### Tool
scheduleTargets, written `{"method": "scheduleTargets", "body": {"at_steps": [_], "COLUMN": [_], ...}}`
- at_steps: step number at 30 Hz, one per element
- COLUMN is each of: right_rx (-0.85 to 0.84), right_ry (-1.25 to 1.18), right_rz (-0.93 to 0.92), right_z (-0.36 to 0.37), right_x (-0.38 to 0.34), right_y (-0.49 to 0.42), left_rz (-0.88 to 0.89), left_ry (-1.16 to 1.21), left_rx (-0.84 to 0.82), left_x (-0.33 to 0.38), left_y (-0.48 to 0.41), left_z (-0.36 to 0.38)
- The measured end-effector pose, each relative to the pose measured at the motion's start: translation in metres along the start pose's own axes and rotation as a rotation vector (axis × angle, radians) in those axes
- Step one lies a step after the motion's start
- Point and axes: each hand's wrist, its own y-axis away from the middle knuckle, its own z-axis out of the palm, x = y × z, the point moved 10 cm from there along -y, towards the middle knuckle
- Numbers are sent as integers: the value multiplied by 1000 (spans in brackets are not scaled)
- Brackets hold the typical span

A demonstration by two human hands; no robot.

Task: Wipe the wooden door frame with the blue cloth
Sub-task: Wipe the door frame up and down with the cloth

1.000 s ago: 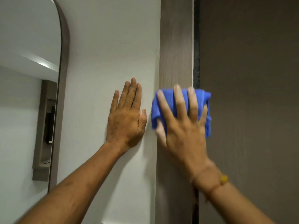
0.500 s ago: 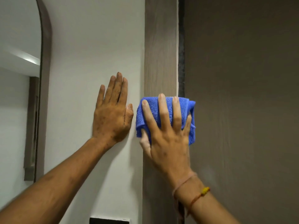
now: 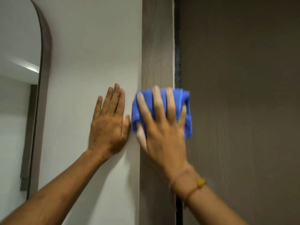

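Two forearms are raised from below. The cloth (image 3: 164, 111) is pressed flat on the frame (image 3: 157, 46) by the right hand (image 3: 162, 127), fingers (image 3: 158, 103) spread over it, probably for even pressure. The left hand (image 3: 108, 125) is laid open on the wall (image 3: 90, 46) just beside, likely for support. Beyond, the door (image 3: 240, 78) is seen.
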Motion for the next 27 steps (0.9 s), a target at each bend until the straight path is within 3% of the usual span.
{"method": "scheduleTargets", "body": {"at_steps": [4,7,12,16,21,24,27], "right_rx": [-54,-55,-29,25,-73,-85,-78], "right_ry": [50,24,2,-12,40,48,6], "right_rz": [-57,-89,8,5,-73,-129,-70], "right_z": [5,-3,-16,-7,11,5,-8], "right_x": [-1,9,25,9,-12,-4,13], "right_y": [16,-53,-137,-55,45,-5,-90], "left_rz": [-1,-4,-27,-11,-10,-3,-17], "left_ry": [3,-14,-27,-11,5,-1,-19], "left_rx": [-8,-12,-15,-25,-32,-40,-33], "left_x": [0,0,-2,-1,-1,0,-1], "left_y": [0,-1,1,2,2,1,2], "left_z": [1,1,2,2,2,3,3]}}
